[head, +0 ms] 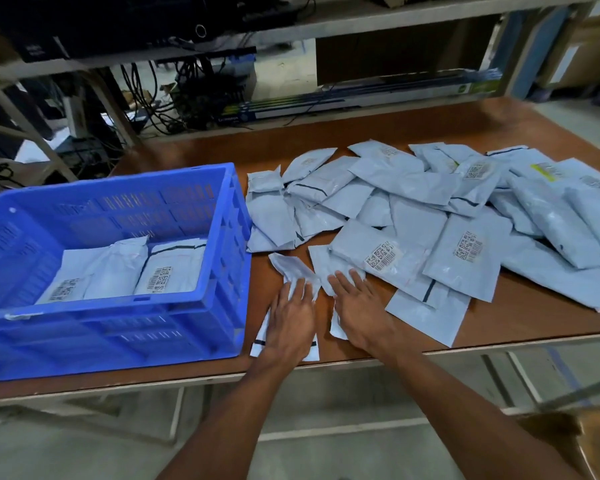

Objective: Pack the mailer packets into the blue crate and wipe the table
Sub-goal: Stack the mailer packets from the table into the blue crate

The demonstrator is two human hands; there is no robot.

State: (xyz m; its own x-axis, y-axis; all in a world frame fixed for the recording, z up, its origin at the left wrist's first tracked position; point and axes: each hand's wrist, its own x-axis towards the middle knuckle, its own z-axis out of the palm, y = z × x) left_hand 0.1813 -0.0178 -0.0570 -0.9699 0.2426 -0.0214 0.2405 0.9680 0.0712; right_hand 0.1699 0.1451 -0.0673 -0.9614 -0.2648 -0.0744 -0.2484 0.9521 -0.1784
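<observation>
both hands lay flat, fingers spread, at the table's (499, 327) near edge. the left hand (291, 323) pressed on a pale mailer packet (293, 268), its grip released, not closed around it. the right hand (355, 306) rested on a neighbouring packet (321, 263), grip likewise released. a loose heap of packets (430, 209) spread to the right across the table. the blue crate (111, 323) stood just left of the hands, with a few packets (132, 271) lying inside.
</observation>
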